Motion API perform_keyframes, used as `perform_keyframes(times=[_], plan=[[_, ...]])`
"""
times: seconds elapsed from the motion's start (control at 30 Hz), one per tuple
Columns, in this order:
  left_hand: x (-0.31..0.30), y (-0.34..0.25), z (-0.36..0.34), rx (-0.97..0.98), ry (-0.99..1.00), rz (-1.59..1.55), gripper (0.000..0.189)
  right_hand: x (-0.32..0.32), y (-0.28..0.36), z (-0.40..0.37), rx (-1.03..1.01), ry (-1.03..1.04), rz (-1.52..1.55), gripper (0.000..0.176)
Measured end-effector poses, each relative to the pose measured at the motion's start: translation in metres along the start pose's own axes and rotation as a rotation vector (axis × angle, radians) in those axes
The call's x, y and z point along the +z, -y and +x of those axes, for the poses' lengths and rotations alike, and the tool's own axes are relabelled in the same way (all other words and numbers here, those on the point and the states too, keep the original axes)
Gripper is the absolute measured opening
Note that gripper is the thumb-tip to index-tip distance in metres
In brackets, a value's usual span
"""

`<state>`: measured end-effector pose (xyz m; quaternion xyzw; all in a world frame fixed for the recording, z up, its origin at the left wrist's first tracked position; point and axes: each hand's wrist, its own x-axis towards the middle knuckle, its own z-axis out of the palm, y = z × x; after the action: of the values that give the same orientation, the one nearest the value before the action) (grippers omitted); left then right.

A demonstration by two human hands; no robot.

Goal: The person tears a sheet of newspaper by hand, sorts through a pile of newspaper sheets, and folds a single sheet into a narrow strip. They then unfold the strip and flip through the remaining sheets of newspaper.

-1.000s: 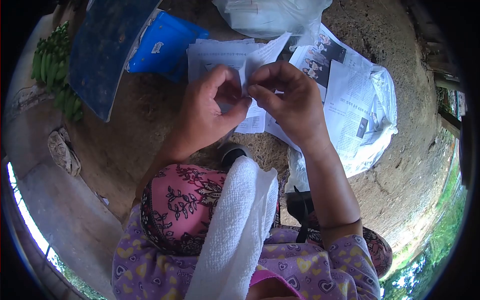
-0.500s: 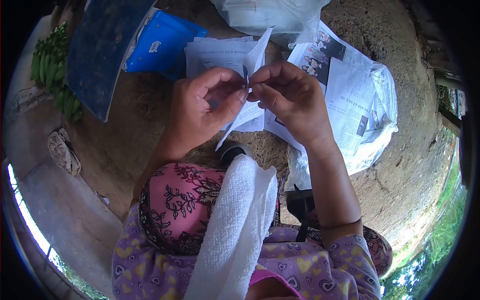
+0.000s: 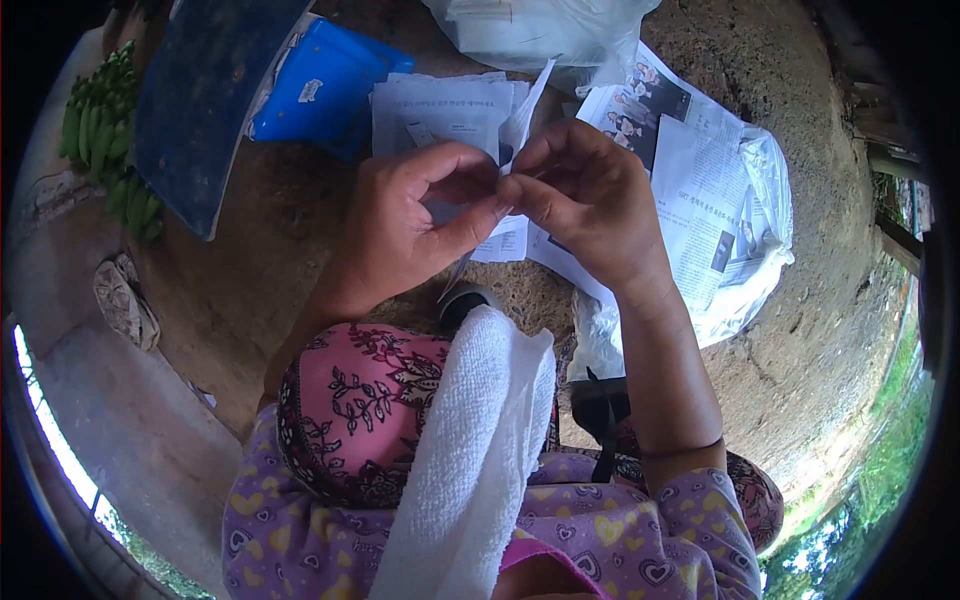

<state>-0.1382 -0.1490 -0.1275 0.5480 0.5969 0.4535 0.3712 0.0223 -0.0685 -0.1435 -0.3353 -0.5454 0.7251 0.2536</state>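
Note:
Between my two hands is a sheet of newspaper (image 3: 524, 112), held upright and seen nearly edge-on. My left hand (image 3: 425, 215) pinches it with thumb and forefinger from the left. From the right, my right hand (image 3: 585, 200) pinches the same sheet, its fingertips meeting those of the left. Part of the sheet is hidden behind the fingers. Beyond the hands, a stack of cut newspaper pieces (image 3: 440, 105) lies on the ground. More newspaper sheets (image 3: 695, 205) rest to the right, on top of a clear plastic bag (image 3: 772, 200).
A blue plastic container (image 3: 320, 90) and a dark blue board (image 3: 200, 110) stand at the upper left. Green bananas (image 3: 105, 140) lie at the far left, above a crumpled cloth-like item (image 3: 126, 302). A white plastic bag (image 3: 545, 35) sits at the top. A white towel (image 3: 470, 430) hangs in front of me.
The sheet has turned slightly, and its lower edge shows less below my left hand. My fingertips have shifted a little to the right, still pinching it.

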Motion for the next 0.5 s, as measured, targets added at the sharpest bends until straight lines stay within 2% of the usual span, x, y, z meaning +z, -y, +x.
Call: perform_keyframes(times=[0.27,0.37,0.5], plan=[[0.0024,0.0073,0.0020,-0.015,-0.032,0.040,0.020,-0.0017,0.0057,-0.0050,0.057,-0.035,0.089,0.012],[0.0004,0.0076,0.0038,0.078,-0.042,0.201,0.022,0.0013,0.0061,-0.0067,0.048,-0.038,0.147,0.012],[-0.0032,0.0005,0.0082,0.185,-0.052,0.296,0.015,0.0037,0.0085,-0.0072,0.077,-0.044,0.126,0.011]])
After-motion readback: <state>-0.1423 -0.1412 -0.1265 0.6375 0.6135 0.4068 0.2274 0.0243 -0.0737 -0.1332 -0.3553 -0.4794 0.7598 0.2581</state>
